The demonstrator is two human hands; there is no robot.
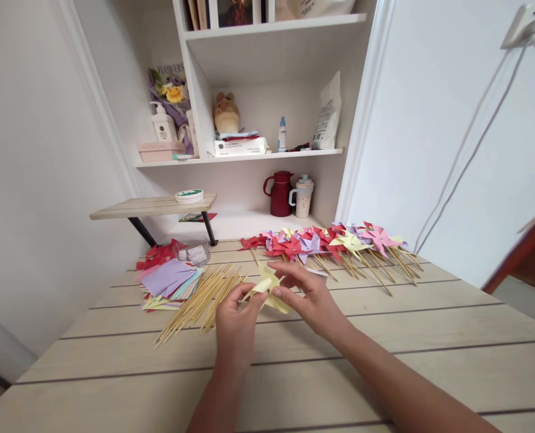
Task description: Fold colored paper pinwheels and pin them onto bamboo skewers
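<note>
Pinching the yellow pinwheel between thumbs and fingers, the left hand and right hand hold it over the tabletop beside the sticks; probably light, easily creased paper, it should want a soft grip near its centre.

"FLOWERS" on the bouquet's backing

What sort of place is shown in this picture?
Probably a room in a home, with a craft table: finished paper pinwheels and wooden sticks lie on it, and a soft toy sits on the shelf behind.
</note>
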